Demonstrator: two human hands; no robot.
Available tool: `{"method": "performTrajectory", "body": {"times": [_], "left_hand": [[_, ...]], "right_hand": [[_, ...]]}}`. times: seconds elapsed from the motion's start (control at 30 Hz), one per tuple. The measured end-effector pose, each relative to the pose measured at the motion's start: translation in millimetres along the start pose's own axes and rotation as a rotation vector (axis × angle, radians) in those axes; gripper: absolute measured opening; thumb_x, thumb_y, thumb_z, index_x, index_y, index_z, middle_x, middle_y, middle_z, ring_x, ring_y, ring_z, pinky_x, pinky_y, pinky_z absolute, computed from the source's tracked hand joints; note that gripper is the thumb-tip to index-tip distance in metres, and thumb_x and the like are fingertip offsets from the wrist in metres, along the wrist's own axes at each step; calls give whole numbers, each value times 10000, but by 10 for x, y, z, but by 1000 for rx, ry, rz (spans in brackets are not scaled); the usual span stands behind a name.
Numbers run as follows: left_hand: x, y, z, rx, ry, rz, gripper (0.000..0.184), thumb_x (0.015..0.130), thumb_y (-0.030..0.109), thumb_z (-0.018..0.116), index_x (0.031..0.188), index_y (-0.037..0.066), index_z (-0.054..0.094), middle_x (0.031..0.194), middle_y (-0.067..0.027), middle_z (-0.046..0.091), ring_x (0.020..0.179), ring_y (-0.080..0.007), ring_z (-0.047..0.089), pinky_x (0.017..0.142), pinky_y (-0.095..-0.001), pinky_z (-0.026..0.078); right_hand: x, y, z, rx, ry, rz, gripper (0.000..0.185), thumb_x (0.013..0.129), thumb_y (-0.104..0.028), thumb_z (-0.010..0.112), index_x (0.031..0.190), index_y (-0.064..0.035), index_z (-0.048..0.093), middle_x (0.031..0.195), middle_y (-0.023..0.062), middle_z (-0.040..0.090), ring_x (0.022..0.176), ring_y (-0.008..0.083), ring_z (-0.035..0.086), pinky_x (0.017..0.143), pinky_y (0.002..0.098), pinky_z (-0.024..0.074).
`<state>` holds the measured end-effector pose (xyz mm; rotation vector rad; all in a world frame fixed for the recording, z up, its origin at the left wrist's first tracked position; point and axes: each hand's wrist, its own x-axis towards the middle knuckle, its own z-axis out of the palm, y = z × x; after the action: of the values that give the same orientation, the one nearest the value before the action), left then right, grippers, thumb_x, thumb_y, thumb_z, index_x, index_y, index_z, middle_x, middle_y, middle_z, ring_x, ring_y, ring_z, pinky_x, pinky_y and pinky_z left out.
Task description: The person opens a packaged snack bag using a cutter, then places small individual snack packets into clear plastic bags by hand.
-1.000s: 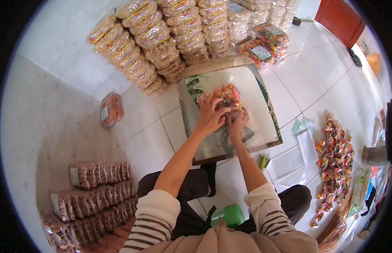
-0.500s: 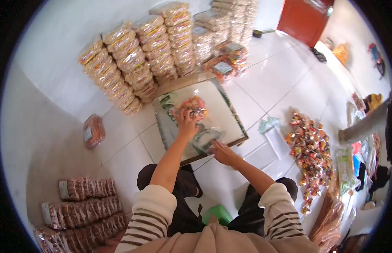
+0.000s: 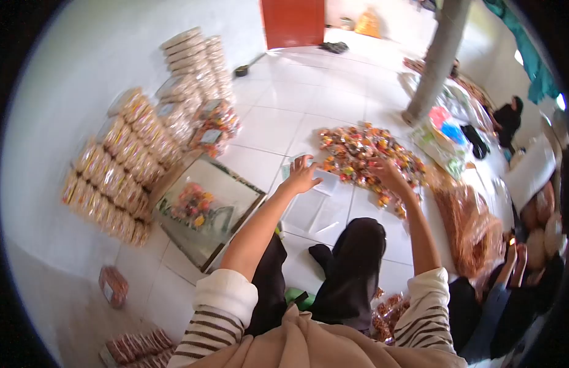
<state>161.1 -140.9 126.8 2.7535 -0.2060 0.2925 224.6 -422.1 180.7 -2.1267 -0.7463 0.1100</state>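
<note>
My left hand (image 3: 301, 176) hovers with its fingers apart over a white sheet or packet (image 3: 325, 183), beside pale green printed slips (image 3: 295, 164). Held out at the near side of a heap of small wrapped pieces (image 3: 345, 147), my right hand (image 3: 388, 174) has its fingers extended; contact with the heap cannot be made out. The pieces are orange, red, yellow and dark, in shiny wrap. To the left, a clear bag of colourful pieces (image 3: 193, 202) lies on a low glass-topped table (image 3: 238, 208), apart from both hands.
Tall stacks of pale packed bags (image 3: 128, 165) line the left wall, with filled colourful packs (image 3: 212, 132) beside them. A pillar (image 3: 437, 61) rises behind the heap. A brown plastic bag (image 3: 471, 227) lies at right, near another person's hands (image 3: 516, 260).
My view has turned right. Both hands have left the glass-topped table; the colourful bag my left hand was touching now lies there. My right hand has moved over to the heap.
</note>
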Motion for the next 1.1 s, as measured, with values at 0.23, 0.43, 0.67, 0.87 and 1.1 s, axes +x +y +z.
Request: {"method": "performTrajectory", "body": {"times": [0.23, 0.43, 0.67, 0.87, 1.1], "left_hand": [[305, 640, 715, -219, -300, 94, 421, 743, 339, 619, 1116, 199, 481, 1195, -109, 338, 1117, -331, 341, 928, -463, 321], [205, 315, 2138, -562, -495, -78, 369, 790, 271, 588, 1104, 98, 502, 1015, -148, 542, 934, -253, 531, 800, -346, 432], [-86, 648, 3470, -820, -707, -257, 374, 796, 254, 572, 1100, 56, 484, 959, -131, 599, 868, -232, 589, 754, -328, 461], [281, 1083, 3822, -994, -530, -486, 514, 779, 331, 602, 1160, 22, 446, 1015, -164, 582, 916, -238, 581, 763, -322, 458], [749, 909, 3755, -1221, -353, -549, 397, 718, 326, 687, 890, 10, 521, 801, -74, 602, 747, -132, 570, 682, -261, 452]], "right_hand": [[-1178, 1745, -408, 130, 84, 671, 363, 814, -203, 549, 1122, -33, 458, 903, 80, 582, 765, 165, 559, 630, 305, 466], [-1645, 2424, 649, 329, 141, 1172, 604, 743, -298, 628, 1250, -155, 334, 1020, 117, 520, 839, 249, 533, 567, 417, 481], [-1690, 2810, 1890, -100, 387, 975, 825, 650, -36, 667, 1313, -76, 177, 1164, 210, 420, 1007, 343, 426, 865, 380, 362], [-1142, 2728, 1699, 254, 537, 904, 741, 661, -10, 667, 1273, -56, 253, 876, 125, 553, 797, 231, 558, 715, 328, 450], [-741, 3033, 1587, 540, 473, 750, 579, 694, -90, 684, 1184, -45, 379, 871, 101, 561, 820, 165, 551, 694, 285, 453]]}}
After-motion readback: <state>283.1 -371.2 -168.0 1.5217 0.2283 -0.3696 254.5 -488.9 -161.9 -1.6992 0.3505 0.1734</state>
